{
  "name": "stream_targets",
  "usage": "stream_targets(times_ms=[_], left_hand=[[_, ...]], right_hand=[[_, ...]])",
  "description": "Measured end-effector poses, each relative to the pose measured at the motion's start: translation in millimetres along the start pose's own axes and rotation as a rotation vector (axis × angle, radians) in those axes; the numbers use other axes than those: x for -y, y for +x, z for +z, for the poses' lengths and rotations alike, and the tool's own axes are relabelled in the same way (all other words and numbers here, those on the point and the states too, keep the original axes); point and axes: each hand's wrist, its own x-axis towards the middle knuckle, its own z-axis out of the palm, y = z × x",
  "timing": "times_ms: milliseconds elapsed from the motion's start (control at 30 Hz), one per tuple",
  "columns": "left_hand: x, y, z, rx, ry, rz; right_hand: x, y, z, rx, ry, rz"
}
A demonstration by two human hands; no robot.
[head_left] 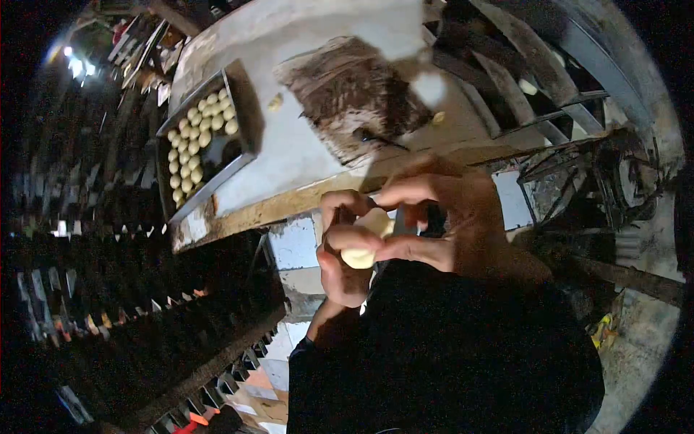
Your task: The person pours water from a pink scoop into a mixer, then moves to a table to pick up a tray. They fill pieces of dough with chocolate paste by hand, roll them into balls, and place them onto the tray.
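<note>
A pale yellow piece of dough (359,257) sits in my left hand (341,249), whose fingers curl round it in front of my dark shirt. My right hand (459,220) comes in from the right, thumb and fingertips pressing on the dough's edge; part of the dough is hidden by fingers. Beyond both hands, a dark brown spread mass (347,87) lies on the pale tabletop (267,155). A small dark utensil (372,137) rests on its near edge.
On the table's left stands a metal tray (238,160) holding several rows of round dough balls (194,137). Small dough scraps (275,102) lie near the brown mass. Metal racks (520,79) stand at the right, and the table's worn wooden edge (267,206) runs just beyond my hands.
</note>
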Motion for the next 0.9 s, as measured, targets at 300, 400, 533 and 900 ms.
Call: stream_targets(times_ms=[300,400,533,900], left_hand=[[80.0,89.6,156.0,-0.175,0.307,0.306],[91.1,114.5,202.4,-0.012,0.192,0.306],[107.2,146.0,222.8,0.395,0.171,0.279],[136.6,130.9,261.1,0.508,0.535,0.023]], right_hand=[[-33.9,-25.8,-140.2,-0.167,0.091,-0.202],[-43.9,-37.5,-189.5,-0.077,0.135,-0.273],[-55.6,-36.1,-227.1,-0.038,-0.042,-0.285],[-2.2,-14.7,-302.6,0.223,-0.975,-0.596]])
